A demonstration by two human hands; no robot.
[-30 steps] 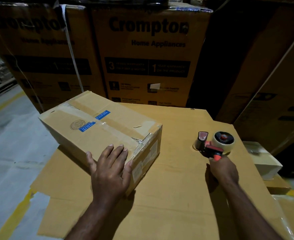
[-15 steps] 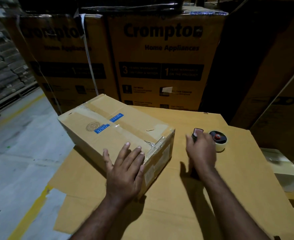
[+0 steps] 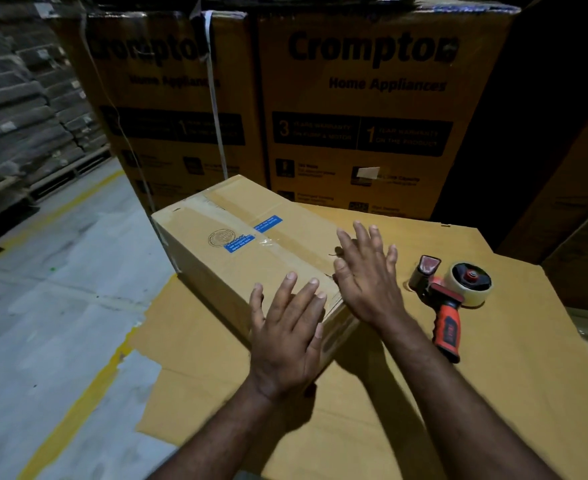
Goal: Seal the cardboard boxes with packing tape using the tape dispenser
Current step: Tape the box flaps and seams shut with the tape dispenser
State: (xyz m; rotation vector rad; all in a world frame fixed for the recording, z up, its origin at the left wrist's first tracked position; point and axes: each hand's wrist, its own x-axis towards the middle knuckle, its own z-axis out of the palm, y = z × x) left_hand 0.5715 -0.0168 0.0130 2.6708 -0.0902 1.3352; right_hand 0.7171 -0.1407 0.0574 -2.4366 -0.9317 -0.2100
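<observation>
In a dim warehouse, tall printed cartons [image 3: 372,116] stand wall-like along the back edge of a flat cardboard sheet [image 3: 510,393] that serves as the work surface. To the left, bare concrete floor [image 3: 60,289] runs open past a yellow line [image 3: 77,410] toward stacked sacks [image 3: 18,116].

The cardboard box [image 3: 237,251] lies at an angle on the left part of the sheet, its far-left end reaching the sheet's left edge and its far corner close against the cartons. A strip of tape already runs along its top seam, between two blue labels.

The person's left hand [image 3: 287,337] presses flat on the box's near end, fingers spread and gripping nothing. The right hand [image 3: 368,282], likewise released with fingers straight and splayed, is over the top's near right edge; whether it touches the cardboard cannot be told.

The tape dispenser [image 3: 448,296] lies unheld on the sheet just right of the box, apart from the right hand, its red-and-black handle pointing toward the person and its roll on the right. Bare sheet spreads in front of the forearms and beyond the dispenser to the right edge.
</observation>
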